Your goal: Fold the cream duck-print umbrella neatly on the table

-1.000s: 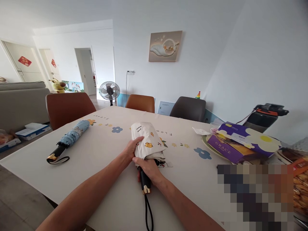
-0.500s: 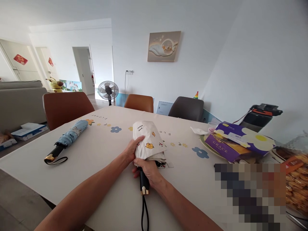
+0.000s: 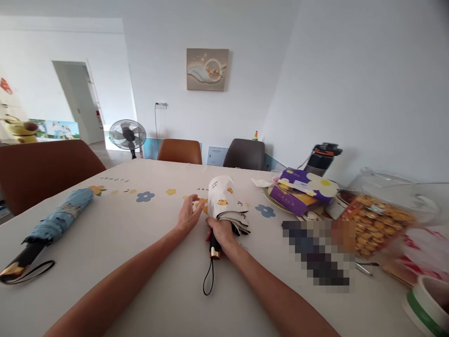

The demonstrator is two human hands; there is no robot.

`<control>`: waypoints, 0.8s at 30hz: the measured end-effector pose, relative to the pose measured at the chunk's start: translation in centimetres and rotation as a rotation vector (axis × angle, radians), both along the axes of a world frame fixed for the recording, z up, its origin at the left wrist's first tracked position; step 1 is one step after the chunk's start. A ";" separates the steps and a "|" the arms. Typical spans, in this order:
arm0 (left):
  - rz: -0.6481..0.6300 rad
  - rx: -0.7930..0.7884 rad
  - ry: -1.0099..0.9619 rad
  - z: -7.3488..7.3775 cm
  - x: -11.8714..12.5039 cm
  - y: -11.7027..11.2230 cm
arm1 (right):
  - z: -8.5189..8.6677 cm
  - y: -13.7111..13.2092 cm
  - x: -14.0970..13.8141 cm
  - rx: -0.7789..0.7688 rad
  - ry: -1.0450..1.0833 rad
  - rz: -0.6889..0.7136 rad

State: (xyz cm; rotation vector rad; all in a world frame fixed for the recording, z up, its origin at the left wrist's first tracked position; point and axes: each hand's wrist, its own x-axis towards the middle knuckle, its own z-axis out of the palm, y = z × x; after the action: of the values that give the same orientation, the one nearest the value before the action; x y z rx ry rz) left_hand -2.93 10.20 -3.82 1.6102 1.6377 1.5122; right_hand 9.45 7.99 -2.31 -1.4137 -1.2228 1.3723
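A folded white umbrella (image 3: 223, 201) with small yellow duck prints lies on the table in front of me. My right hand (image 3: 220, 232) is wrapped round its black handle, whose gold end and black wrist strap (image 3: 209, 280) stick out toward me. My left hand (image 3: 188, 215) hovers just left of the white canopy, fingers spread and off the fabric. A second folded umbrella (image 3: 52, 223), light blue with a black and gold handle, lies at the table's left edge.
The table (image 3: 147, 243) wears a cream cloth with flower prints. At the right are a purple box (image 3: 301, 189) on a plate, a clear lidded container of snacks (image 3: 379, 215), a black flask (image 3: 321, 159) and a white cup (image 3: 428, 302). Chairs (image 3: 45, 171) ring the table.
My left hand has come off the white umbrella's canopy and opened. The view has swung to the right, so the blue umbrella sits further left and more of the right side shows.
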 end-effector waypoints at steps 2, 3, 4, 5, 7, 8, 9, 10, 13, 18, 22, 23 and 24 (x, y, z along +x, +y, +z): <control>-0.014 0.130 0.118 0.1 1.2 0.2 | -0.2 -0.1 0.0 0.003 0.004 -0.013; -0.029 0.178 0.148 0.3 1.9 0.3 | -0.2 -0.1 0.0 0.006 0.005 -0.015; -0.046 0.210 0.159 0.5 2.6 0.2 | -0.2 -0.1 0.0 0.008 0.002 -0.015; -0.064 0.227 0.165 0.8 3.3 0.1 | -0.2 -0.1 0.0 0.009 -0.004 -0.017; -0.125 0.226 0.215 1.7 4.3 0.0 | -0.1 -0.1 0.0 0.011 -0.016 -0.022; -0.175 0.215 0.274 2.2 4.7 0.1 | -0.1 -0.1 0.0 0.013 -0.018 -0.026; -0.232 0.203 0.355 2.8 5.1 0.2 | -0.2 -0.1 0.0 0.015 -0.016 -0.031; -0.283 0.192 0.445 3.4 5.3 0.3 | -0.3 -0.1 -0.1 0.012 -0.011 -0.036; -0.352 0.182 0.684 5.0 6.0 1.1 | -0.6 0.0 -0.3 -0.006 0.006 -0.039; -0.383 0.216 0.831 6.8 6.6 2.3 | -0.8 0.2 -0.3 -0.057 0.014 -0.026; -0.429 0.096 0.859 7.2 6.5 2.6 | -0.6 0.3 -0.3 -0.098 0.031 -0.024; -0.432 0.099 0.895 7.3 6.5 2.6 | -0.6 0.3 -0.3 -0.101 0.037 -0.023; -0.429 0.109 0.936 7.4 6.7 2.5 | -0.6 0.3 -0.4 -0.104 0.041 -0.023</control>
State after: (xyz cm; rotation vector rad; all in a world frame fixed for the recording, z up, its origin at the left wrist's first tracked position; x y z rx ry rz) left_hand 3.75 12.75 3.58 2.7550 1.4201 0.6397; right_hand 9.06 8.28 -2.90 -1.4596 -1.1194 1.4602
